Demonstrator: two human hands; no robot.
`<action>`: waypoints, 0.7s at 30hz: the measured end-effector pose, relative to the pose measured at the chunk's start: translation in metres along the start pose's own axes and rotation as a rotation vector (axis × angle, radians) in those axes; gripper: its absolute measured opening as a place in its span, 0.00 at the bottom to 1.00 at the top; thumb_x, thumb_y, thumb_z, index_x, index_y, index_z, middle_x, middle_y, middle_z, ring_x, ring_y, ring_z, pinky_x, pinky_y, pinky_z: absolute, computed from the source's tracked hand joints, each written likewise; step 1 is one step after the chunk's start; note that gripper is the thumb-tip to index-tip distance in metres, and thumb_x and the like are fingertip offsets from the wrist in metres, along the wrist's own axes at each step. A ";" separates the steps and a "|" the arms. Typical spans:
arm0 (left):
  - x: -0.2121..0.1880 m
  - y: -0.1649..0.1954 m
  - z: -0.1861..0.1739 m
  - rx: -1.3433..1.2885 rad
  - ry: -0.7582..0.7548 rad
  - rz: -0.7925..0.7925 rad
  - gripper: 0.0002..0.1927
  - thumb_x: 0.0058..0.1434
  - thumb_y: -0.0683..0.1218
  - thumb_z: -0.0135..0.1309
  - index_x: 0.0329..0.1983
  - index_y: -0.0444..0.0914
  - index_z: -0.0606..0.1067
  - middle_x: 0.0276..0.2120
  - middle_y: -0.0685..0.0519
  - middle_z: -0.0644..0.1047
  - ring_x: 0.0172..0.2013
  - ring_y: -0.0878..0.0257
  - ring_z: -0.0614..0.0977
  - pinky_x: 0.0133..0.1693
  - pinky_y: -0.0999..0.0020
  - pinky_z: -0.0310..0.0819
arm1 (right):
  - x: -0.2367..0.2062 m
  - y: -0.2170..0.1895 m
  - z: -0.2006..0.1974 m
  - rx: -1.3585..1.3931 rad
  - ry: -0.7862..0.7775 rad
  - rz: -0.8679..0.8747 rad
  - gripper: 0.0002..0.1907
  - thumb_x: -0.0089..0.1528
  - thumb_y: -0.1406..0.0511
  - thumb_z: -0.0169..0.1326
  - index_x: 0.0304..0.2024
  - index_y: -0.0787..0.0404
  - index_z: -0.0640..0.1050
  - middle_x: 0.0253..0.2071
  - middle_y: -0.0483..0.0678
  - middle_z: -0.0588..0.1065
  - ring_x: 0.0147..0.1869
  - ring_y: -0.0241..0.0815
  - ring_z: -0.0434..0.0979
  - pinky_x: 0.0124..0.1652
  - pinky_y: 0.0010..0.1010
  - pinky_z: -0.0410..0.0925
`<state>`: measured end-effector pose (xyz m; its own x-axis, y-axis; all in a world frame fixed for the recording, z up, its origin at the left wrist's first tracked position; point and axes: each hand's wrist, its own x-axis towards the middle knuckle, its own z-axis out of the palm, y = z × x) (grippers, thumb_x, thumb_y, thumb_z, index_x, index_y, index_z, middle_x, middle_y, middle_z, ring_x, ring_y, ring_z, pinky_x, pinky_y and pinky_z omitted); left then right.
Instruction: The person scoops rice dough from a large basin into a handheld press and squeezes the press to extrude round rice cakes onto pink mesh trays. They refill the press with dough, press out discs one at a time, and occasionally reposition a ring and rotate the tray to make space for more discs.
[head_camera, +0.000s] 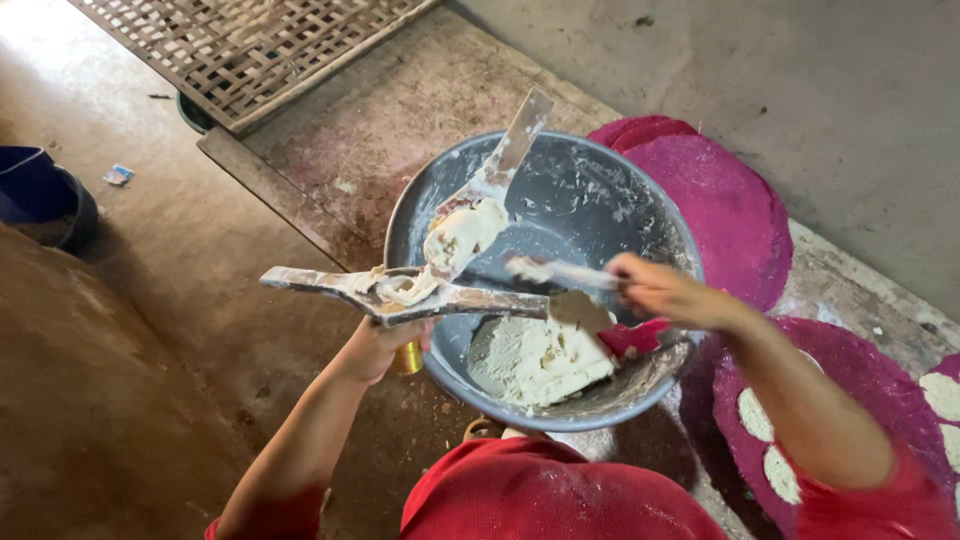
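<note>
My left hand (378, 345) grips a dough-smeared, hinged wooden press (450, 298) from below, holding it level over a grey metal basin (590, 195). The press's upper arm (512, 148) stands tilted up and back. A lump of white dough (462, 235) clings to the press near the hinge. My right hand (662, 292) is closed on a flat, dough-coated spatula (558, 271) pointing left toward that lump. More white dough (535, 362) lies in the basin's near side, with a red object (636, 338) partly hidden beside it.
Round magenta mats (722, 200) lie right of the basin; the nearer mat (865, 385) carries white dough discs (755, 415). A woven bamboo lattice (250, 50) lies at the top left. A blue bucket (40, 195) stands far left. A grey wall (800, 80) rises behind.
</note>
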<state>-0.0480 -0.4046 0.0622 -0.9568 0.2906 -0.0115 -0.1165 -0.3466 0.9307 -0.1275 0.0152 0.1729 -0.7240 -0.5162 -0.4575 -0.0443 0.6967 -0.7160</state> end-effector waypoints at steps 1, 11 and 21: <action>0.000 0.004 -0.001 0.016 -0.005 0.011 0.12 0.60 0.40 0.60 0.47 0.34 0.76 0.37 0.52 0.79 0.32 0.64 0.79 0.35 0.65 0.76 | -0.020 0.001 -0.011 0.057 0.077 -0.113 0.12 0.68 0.65 0.40 0.51 0.61 0.70 0.32 0.41 0.67 0.30 0.31 0.64 0.29 0.23 0.61; 0.018 0.010 0.021 0.068 -0.147 -0.008 0.12 0.61 0.38 0.59 0.48 0.32 0.74 0.35 0.52 0.76 0.33 0.64 0.78 0.36 0.64 0.75 | -0.060 -0.084 -0.031 -0.519 0.600 -0.311 0.18 0.66 0.63 0.57 0.59 0.50 0.79 0.45 0.56 0.82 0.42 0.40 0.83 0.41 0.33 0.74; 0.051 0.010 0.077 -0.081 0.036 0.191 0.12 0.63 0.44 0.57 0.43 0.35 0.69 0.36 0.50 0.73 0.31 0.65 0.77 0.33 0.63 0.78 | -0.011 -0.052 0.031 -0.097 0.592 -0.220 0.18 0.69 0.65 0.51 0.61 0.53 0.78 0.25 0.50 0.77 0.25 0.35 0.69 0.26 0.33 0.65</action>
<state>-0.0775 -0.3249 0.0988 -0.9722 0.1818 0.1478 0.0479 -0.4632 0.8850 -0.0958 -0.0306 0.1992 -0.9475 -0.3089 0.0830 -0.2769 0.6620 -0.6965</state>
